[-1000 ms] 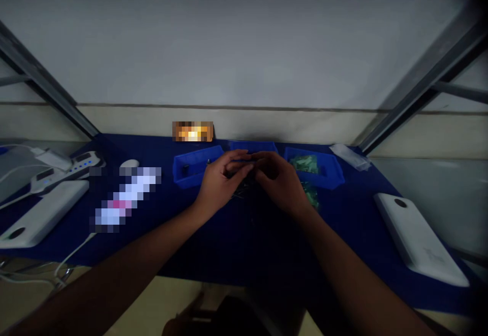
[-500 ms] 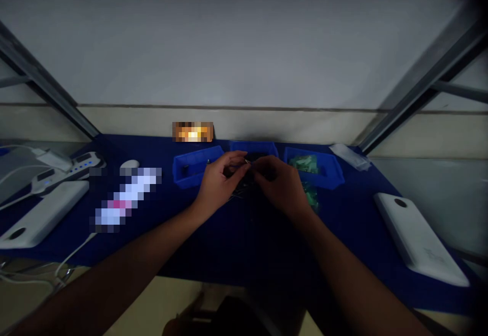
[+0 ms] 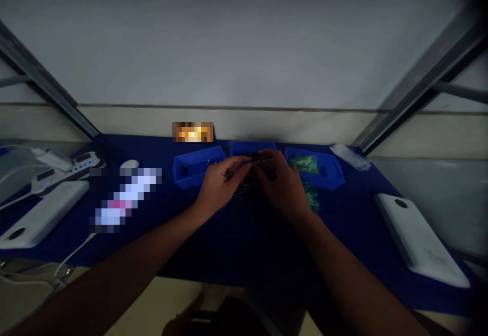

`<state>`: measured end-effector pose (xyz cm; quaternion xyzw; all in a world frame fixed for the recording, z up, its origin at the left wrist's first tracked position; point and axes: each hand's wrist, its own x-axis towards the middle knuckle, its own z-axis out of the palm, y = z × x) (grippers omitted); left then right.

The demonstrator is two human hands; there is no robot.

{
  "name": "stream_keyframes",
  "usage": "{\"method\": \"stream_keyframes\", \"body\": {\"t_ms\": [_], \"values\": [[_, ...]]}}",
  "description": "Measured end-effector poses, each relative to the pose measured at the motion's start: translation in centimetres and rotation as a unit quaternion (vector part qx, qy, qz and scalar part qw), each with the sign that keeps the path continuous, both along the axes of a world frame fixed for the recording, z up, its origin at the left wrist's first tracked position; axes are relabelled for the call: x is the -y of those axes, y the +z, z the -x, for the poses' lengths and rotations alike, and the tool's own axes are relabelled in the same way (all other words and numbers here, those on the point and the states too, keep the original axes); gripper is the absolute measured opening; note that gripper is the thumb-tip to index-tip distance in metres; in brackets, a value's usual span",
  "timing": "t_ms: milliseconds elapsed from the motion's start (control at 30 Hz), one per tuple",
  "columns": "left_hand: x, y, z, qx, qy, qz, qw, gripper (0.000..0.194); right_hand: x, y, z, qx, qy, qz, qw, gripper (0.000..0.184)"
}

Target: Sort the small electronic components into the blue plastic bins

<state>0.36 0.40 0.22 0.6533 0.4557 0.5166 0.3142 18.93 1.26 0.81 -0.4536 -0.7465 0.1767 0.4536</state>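
Observation:
My left hand point(image 3: 220, 182) is closed in a pinch, with thumb and forefinger together on something too small and dark to name. Facing it, my right hand point(image 3: 280, 183) curls inward with its fingertips close to the left ones; what it grips, if anything, cannot be made out. Both are in front of the middle blue bin point(image 3: 253, 147). Thin dark pieces point(image 3: 240, 192) lie on the table below the fingers. The left blue bin point(image 3: 178, 174) holds a few small parts, and the right blue bin point(image 3: 331, 172) has green packets point(image 3: 305, 164) in it.
On the left lie a power strip point(image 3: 80, 165) with cables, a white power bank point(image 3: 49, 214), a white mouse-shaped object point(image 3: 129, 165) and a blurred-out lit screen point(image 3: 127, 199). To the right are another white power bank point(image 3: 421, 239) and a clear bag point(image 3: 351, 157). Another green packet point(image 3: 311, 197) sits before the right bin.
The right hand's fingers have lifted slightly and shifted, its forefinger now higher. The left hand's fingers have dipped a little. The things on the table have stayed put.

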Motion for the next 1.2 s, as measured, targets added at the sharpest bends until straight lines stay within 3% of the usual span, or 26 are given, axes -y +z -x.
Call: {"method": "stream_keyframes", "body": {"t_ms": [200,300,500,700,1000,1200], "values": [[0.3,0.0,0.0,-0.018,-0.023,0.001,1.0,0.031,0.0,-0.1,-0.2,0.031,-0.007,-0.027,0.999,0.012],[0.4,0.1,-0.1,-0.004,-0.042,0.015,0.999,0.037,-0.2,-0.1,-0.4,0.035,-0.005,-0.055,0.998,0.013],[0.3,0.0,-0.3,0.073,-0.095,0.099,0.988,0.047,-0.4,-0.2,-0.7,0.05,0.068,-0.132,0.988,0.019],[-0.1,-0.4,-0.2,0.096,-0.135,0.129,0.978,0.058,-0.7,-0.5,-1.0,0.091,0.067,-0.165,0.98,0.022],[-0.1,-0.2,0.0,0.093,-0.115,0.101,0.984,0.051,-0.8,-0.4,-1.3,0.092,0.034,-0.147,0.984,0.023],[0.1,0.4,-0.1,0.118,-0.097,0.073,0.986,0.043,-0.7,-0.2,-0.7,0.038,0.03,-0.094,0.994,0.018]]}}
